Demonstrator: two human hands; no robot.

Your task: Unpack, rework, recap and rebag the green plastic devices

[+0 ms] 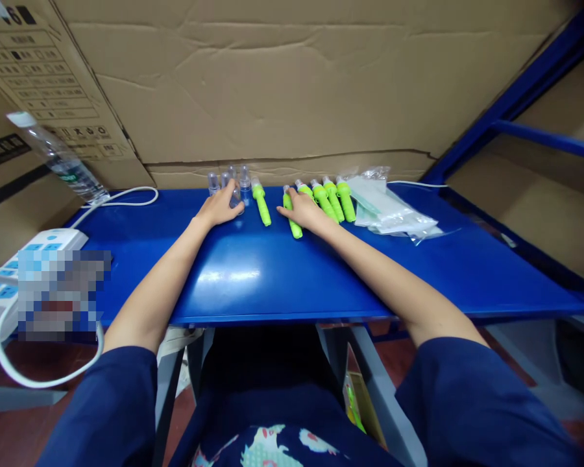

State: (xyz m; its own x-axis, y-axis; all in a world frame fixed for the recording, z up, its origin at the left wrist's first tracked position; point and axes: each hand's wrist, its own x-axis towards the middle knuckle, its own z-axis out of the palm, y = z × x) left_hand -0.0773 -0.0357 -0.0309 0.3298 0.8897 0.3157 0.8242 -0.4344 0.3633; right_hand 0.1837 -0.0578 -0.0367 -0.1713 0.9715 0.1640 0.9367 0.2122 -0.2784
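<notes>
Left hand (220, 206) curls over clear cylindrical plastic tubes (244, 176); right hand (302, 209) covers part of a lime-green ribbed plastic stick (296, 229) on the blue table (282, 279). We cannot tell if either pinches. Crowding, we judge, could let a knuckle topple tubes.

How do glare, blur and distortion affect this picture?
In the head view, glare whitens part of the blue table; clear plastic pieces by the left hand have faint edges; the right sleeve looks soft and stretched toward the corner; a pixelated patch hides detail at left.
</notes>
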